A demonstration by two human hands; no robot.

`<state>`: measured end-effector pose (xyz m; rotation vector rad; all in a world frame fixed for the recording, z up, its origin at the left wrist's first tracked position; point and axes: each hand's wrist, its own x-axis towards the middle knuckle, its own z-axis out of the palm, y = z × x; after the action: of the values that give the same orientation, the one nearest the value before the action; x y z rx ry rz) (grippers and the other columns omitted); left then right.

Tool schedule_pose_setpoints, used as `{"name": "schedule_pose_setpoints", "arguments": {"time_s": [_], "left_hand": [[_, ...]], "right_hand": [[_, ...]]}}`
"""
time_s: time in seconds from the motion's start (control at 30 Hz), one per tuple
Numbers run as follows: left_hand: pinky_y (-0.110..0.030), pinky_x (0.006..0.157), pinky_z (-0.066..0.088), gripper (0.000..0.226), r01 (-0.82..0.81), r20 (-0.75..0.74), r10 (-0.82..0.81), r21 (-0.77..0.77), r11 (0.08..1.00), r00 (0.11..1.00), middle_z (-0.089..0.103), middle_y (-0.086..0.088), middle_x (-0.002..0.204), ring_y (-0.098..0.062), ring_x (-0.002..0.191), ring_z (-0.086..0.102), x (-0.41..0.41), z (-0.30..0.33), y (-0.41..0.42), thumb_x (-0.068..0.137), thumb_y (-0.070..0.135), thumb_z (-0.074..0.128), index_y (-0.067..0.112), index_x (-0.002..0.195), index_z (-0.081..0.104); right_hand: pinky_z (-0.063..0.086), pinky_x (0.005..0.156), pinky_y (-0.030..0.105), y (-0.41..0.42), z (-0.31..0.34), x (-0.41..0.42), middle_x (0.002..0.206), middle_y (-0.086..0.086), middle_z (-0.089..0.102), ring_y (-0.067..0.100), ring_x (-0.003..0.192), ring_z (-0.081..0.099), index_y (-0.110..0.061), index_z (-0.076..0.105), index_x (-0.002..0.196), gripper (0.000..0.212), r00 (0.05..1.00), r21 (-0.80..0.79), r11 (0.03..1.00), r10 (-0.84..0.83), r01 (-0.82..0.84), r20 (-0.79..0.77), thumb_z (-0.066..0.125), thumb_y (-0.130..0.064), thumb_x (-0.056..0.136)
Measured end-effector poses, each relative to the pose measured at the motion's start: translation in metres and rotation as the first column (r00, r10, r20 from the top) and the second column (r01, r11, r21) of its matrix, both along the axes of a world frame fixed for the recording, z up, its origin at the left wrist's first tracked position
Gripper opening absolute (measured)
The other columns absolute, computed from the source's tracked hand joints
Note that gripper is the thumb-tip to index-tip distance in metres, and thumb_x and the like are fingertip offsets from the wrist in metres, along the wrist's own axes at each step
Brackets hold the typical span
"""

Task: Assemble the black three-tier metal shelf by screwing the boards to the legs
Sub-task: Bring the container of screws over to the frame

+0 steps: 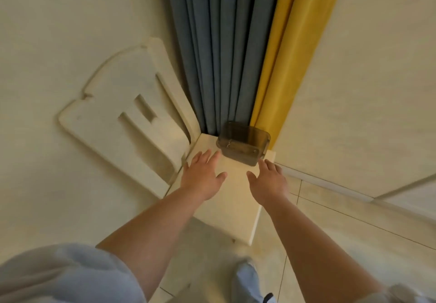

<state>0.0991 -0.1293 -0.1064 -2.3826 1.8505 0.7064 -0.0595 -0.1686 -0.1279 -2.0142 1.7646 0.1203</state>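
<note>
In the head view, both bare forearms are seen stretched forward and down over a small cream-white desk (226, 199) that stands in a corner of the room. The left hand (203, 175) is held flat above the desk's left part, its fingers (207, 157) straight and slightly spread, the thumb set apart toward the middle. The right hand (269, 180) is held over the right edge of the desk, its fingers (265, 164) straight and loosely spread; nothing is gripped by either hand. A translucent smoky-brown plastic box (243, 143) is seen at the far end of the desk, between and just beyond the two sets of fingertips; whether it is touched by them cannot be told. A white moulded foam panel (122, 123) is leaned against the left wall, just beside the desk. Behind the box, a blue-grey curtain (221, 50) and a yellow curtain (290, 50) are hung side by side in the corner. Pale floor tiles (330, 227) are seen at the right, and pale blue sleeves (61, 276) at the lower edge. The black shelf, its boards and legs cannot be seen in this view.
</note>
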Motion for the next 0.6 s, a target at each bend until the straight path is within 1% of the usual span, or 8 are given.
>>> {"name": "schedule_pose_setpoints", "arguments": {"time_s": [0.17,0.33,0.43,0.53,0.6], "left_hand": [[-0.048,0.117,0.011,0.065,-0.045,-0.013,0.045,0.019,0.999,0.999,0.003,0.004,0.159,-0.02,0.146,0.002,0.008,-0.023,-0.061,0.098,0.048,0.035,0.028,0.151,0.002],[-0.047,0.117,0.01,0.064,-0.034,-0.041,0.037,0.07,0.997,0.998,0.004,0.003,0.159,-0.02,0.146,0.001,0.024,-0.052,-0.126,0.098,0.046,0.035,0.026,0.151,0.005],[-0.046,0.117,0.012,0.063,-0.022,-0.067,0.03,0.119,0.993,0.997,0.006,0.002,0.159,-0.02,0.146,0.004,0.035,-0.079,-0.163,0.098,0.046,0.035,0.026,0.151,0.007],[-0.047,0.116,0.016,0.065,0.023,-0.071,-0.011,0.169,0.985,0.997,0.008,0.001,0.159,-0.022,0.145,0.007,0.044,-0.108,-0.195,0.097,0.047,0.037,0.025,0.151,0.009],[-0.048,0.115,0.018,0.065,0.013,-0.103,0.005,0.174,0.985,0.995,0.013,-0.001,0.158,-0.023,0.144,0.011,0.048,-0.126,-0.216,0.096,0.047,0.04,0.024,0.151,0.013]], "right_hand": [[0.02,0.116,0.036,-0.061,-0.018,0.008,0.156,0.0,0.02,0.021,0.144,0.014,-0.019,0.017,0.15,0.059,1.0,0.032,0.999,0.008,-0.007,-0.011,0.032,-0.045,0.099],[0.021,0.115,0.036,-0.111,-0.042,0.026,0.157,0.0,0.019,0.021,0.144,0.014,-0.02,0.017,0.15,0.059,1.0,0.092,0.996,-0.013,0.013,-0.003,0.036,-0.042,0.099],[0.022,0.115,0.036,-0.14,-0.064,0.033,0.156,0.0,0.021,0.021,0.143,0.017,-0.02,0.018,0.15,0.058,0.998,0.121,0.991,-0.062,0.059,0.027,0.037,-0.04,0.099],[0.024,0.114,0.036,-0.164,-0.086,0.035,0.155,0.0,0.024,0.021,0.142,0.02,-0.019,0.019,0.15,0.057,0.994,0.157,0.982,-0.109,0.105,0.016,0.036,-0.038,0.099],[0.027,0.112,0.036,-0.182,-0.1,0.034,0.154,0.001,0.025,0.022,0.141,0.022,-0.019,0.02,0.15,0.056,0.99,0.18,0.974,-0.14,0.135,0.018,0.036,-0.036,0.099]]}}
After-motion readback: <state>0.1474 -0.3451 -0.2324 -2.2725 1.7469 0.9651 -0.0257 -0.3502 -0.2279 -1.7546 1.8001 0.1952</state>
